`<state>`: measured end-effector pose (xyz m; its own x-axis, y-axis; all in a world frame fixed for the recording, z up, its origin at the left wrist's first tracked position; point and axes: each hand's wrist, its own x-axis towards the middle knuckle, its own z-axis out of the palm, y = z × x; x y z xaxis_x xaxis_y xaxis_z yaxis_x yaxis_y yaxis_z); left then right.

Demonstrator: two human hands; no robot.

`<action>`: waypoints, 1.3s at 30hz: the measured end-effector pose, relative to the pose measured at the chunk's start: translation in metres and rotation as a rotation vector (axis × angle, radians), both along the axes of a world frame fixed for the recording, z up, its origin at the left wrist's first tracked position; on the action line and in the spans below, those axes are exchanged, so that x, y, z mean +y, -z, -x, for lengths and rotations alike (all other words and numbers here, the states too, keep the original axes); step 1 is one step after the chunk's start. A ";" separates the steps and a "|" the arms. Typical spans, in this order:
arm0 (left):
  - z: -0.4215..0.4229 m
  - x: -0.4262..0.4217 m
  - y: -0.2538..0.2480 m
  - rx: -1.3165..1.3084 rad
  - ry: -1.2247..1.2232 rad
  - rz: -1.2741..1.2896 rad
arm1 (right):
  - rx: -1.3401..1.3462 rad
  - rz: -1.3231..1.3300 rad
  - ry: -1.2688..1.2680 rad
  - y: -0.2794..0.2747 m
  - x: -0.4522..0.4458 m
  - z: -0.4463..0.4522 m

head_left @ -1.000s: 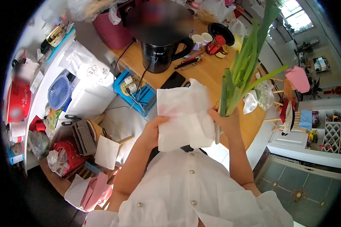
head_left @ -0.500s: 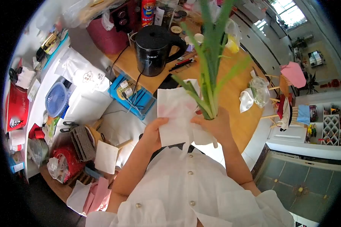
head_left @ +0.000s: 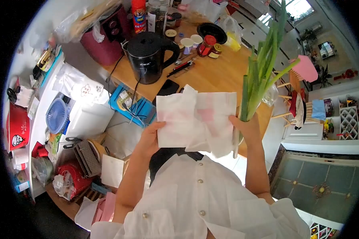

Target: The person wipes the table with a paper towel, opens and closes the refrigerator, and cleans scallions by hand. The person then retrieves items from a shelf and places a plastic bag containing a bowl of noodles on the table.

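Note:
A thin white paper sheet, with faint pink patches and a crease down its middle, is spread between my two hands in front of my shirt. My left hand pinches its left edge. At the right edge, my right hand grips the sheet and a bunch of green onions together. The green leaves rise above that hand and lean to the right. Below it a pale stalk end shows, partly hidden by the hand and the sheet.
A black electric kettle stands on the wooden table, near pens, a phone, and a red-lidded jar. A blue basket with cables sits below the table's left edge. Shelves hold a blue colander.
My hands have moved apart, and the sheet has opened out wider between them. The green onions have shifted right with my right hand, uncovering jars and a black bowl on the table.

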<state>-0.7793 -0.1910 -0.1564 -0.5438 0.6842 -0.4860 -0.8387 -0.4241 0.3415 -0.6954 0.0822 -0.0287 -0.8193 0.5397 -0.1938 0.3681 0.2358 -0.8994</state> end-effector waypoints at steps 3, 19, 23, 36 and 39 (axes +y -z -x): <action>-0.005 0.013 0.006 -0.029 0.013 -0.007 | 0.017 0.018 -0.020 0.003 0.010 -0.010; -0.031 0.024 0.007 0.013 -0.012 0.029 | -0.127 0.002 -0.167 -0.011 -0.013 0.002; -0.039 0.026 0.010 -0.001 -0.064 0.014 | -0.144 -0.038 -0.267 0.005 -0.021 0.012; -0.031 0.043 0.012 0.408 -0.412 0.616 | -0.010 -0.094 -0.363 0.008 -0.047 0.035; -0.030 0.044 0.014 0.379 -0.474 0.653 | 0.011 -0.105 -0.330 0.010 -0.046 0.036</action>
